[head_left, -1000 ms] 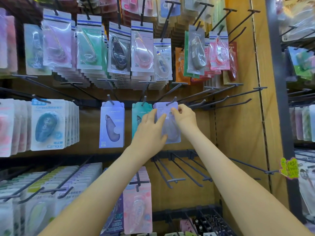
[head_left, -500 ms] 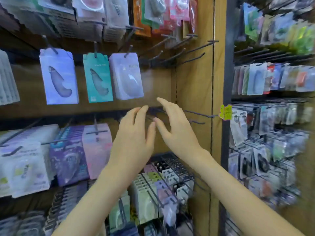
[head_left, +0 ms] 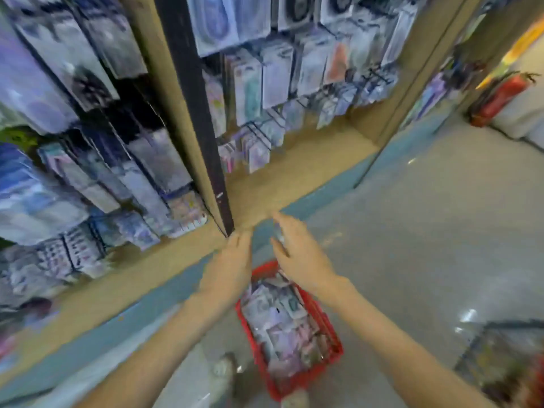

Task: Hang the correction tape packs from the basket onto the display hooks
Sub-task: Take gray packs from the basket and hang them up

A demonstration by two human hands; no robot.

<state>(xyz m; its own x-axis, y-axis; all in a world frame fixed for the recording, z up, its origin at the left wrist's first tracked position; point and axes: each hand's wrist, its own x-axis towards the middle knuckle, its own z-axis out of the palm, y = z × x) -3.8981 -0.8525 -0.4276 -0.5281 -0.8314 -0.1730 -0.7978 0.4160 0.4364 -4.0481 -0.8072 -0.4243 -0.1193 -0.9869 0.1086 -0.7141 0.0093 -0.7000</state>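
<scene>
A red basket point(head_left: 332, 334) stands on the floor below me, filled with several pale purple and white correction tape packs point(head_left: 282, 322). My left hand point(head_left: 232, 263) and my right hand point(head_left: 300, 254) hang side by side above the basket's far end, fingers straight and pointing away, and neither holds anything. The display point(head_left: 97, 160) with its hanging packs fills the left and top of the blurred view. Its hooks are too smeared to make out.
A wooden upright with a dark strip point(head_left: 194, 113) divides two shelf bays. A teal plinth point(head_left: 318, 198) runs along the base. A red fire extinguisher point(head_left: 500, 98) leans at far right. A dark wire basket point(head_left: 506, 360) sits at lower right on the grey floor.
The view has swung down from the hooks to the floor and basket. Both hands let go of the pale purple pack, left it on its hook, and dropped toward the basket.
</scene>
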